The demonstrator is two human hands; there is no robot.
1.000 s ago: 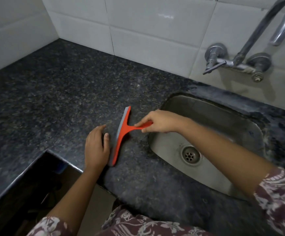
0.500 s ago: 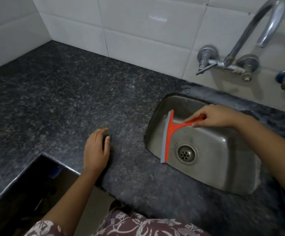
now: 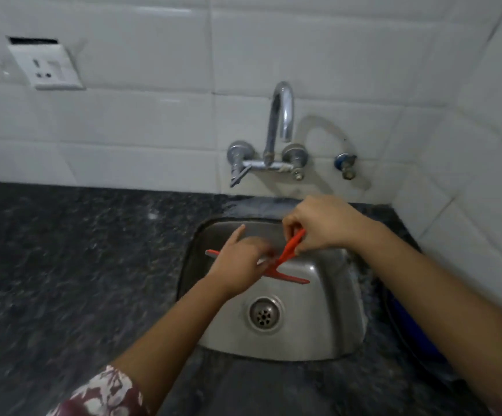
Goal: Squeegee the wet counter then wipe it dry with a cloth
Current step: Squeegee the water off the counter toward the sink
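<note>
Here, notes from the head view, both of your hands over the sink.

Right hand: your right hand [image 3: 323, 225] is curled closed around the orange handle of the squeegee [image 3: 285, 259], fingers wrapped under it and thumb side toward the faucet.
Left hand: your left hand [image 3: 237, 264] is loosely curled, index finger sticking out toward the back wall, the other fingers bent over the blade bar. It is blurred, so you cannot tell whether it truly grips the bar or only rests on it.
Squeegee: held in the air above the sink [image 3: 333, 340] basin, blade bar running roughly left to right, its left tip showing past your left hand, its right end free over the basin.
Counter: the dark speckled counter [image 3: 78, 280] lies to the left of the sink; neither hand touches it.
Drain: the drain [image 3: 264, 314] sits below the squeegee, uncovered.
Faucet: the chrome faucet [image 3: 278, 130] is mounted on the white tiled wall [image 3: 153, 130] behind the basin.
Socket: a white wall socket [image 3: 45, 67] sits upper left, well apart from your hands.
Sleeves: patterned sleeves [image 3: 105, 394] show at the lower edge.
</note>
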